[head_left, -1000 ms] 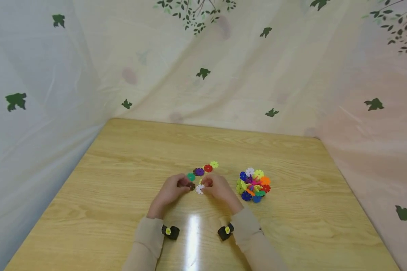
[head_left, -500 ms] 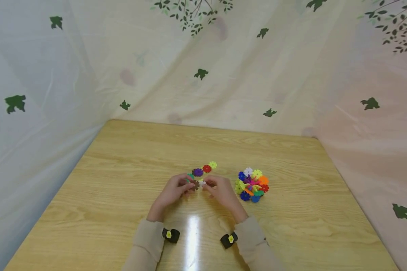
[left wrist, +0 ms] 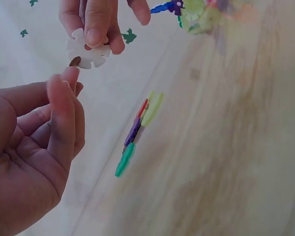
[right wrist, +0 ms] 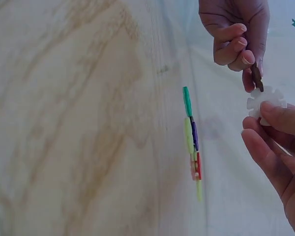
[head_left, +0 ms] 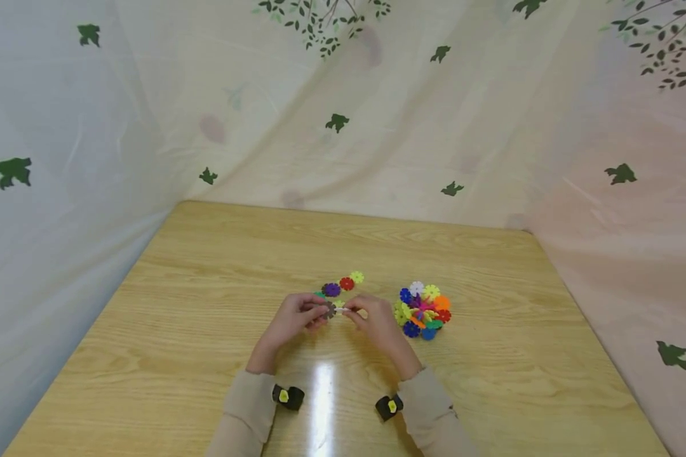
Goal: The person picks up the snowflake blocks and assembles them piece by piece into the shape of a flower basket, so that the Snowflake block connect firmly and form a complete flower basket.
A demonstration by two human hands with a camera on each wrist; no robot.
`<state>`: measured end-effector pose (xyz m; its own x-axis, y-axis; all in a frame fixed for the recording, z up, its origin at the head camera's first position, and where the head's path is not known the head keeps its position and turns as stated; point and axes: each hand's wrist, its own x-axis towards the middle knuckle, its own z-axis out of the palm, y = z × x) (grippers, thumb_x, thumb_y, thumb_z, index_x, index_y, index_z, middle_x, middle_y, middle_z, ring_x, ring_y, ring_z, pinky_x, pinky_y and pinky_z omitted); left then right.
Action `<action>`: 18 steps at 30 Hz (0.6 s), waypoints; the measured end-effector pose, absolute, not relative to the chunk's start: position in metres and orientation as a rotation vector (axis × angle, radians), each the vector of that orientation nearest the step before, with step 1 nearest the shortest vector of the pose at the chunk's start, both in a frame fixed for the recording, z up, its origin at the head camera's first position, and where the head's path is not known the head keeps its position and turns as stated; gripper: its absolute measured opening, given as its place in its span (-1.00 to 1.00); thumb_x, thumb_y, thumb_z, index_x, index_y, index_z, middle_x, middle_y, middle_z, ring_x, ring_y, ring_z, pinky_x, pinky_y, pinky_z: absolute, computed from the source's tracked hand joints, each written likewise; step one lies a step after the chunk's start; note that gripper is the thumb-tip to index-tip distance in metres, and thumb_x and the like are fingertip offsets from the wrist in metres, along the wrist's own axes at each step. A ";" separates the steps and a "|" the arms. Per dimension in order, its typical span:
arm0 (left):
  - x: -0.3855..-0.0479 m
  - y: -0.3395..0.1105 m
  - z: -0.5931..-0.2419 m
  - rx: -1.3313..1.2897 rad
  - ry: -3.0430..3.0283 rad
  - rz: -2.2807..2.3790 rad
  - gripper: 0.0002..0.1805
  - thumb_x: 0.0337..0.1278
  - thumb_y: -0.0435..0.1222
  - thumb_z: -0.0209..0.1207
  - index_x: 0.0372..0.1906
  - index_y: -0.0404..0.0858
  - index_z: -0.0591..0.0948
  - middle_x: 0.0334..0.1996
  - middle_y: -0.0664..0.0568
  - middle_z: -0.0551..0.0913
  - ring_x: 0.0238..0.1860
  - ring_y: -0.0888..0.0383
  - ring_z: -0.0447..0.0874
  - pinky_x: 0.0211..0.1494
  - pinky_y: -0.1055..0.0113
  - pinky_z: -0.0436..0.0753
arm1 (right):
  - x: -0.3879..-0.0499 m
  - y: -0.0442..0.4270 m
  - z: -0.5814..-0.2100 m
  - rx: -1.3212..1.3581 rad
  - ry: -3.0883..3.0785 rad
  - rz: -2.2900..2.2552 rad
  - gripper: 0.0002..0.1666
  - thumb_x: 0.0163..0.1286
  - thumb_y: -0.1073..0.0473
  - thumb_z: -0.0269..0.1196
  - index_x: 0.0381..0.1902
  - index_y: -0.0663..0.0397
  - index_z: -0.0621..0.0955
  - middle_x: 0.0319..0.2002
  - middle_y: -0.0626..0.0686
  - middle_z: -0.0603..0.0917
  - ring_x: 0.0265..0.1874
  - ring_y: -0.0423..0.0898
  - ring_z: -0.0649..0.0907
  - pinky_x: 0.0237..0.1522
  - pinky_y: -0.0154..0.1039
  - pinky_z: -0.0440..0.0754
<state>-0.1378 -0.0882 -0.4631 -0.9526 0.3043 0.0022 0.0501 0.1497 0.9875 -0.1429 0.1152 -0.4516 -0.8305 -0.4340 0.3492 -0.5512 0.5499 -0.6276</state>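
My left hand pinches a brown notched flower-shaped disc between thumb and fingers. Opposite it, my right hand pinches a white snowflake disc, flat faces held by thumb and fingertips. The two discs meet at their rims, one turned crosswise to the other; whether their slots are engaged, I cannot tell. Both are above the table. Just beyond the hands lie loose discs: purple, red, yellow and green, the last partly hidden by my left hand.
A multicoloured ball-like cluster of joined discs stands on the wooden table to the right of my right hand. A pale curtain with printed leaves and birds closes off the back and sides.
The hands have come closer together, bringing the brown and white discs into contact. The white disc has turned from face-up to edge-on in the head view. The loose discs stay put.
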 end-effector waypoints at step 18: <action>-0.138 -0.074 -0.469 0.411 2.122 1.885 -0.79 0.29 -0.51 0.07 -0.16 -0.66 0.58 -0.43 -0.41 0.68 -0.58 0.32 0.62 -0.44 0.42 0.75 | -0.151 0.128 -0.450 1.038 -2.515 1.045 -0.94 0.24 0.32 0.31 -0.35 0.18 0.72 -0.37 0.08 0.75 -0.55 -0.08 0.69 -0.48 -0.54 0.65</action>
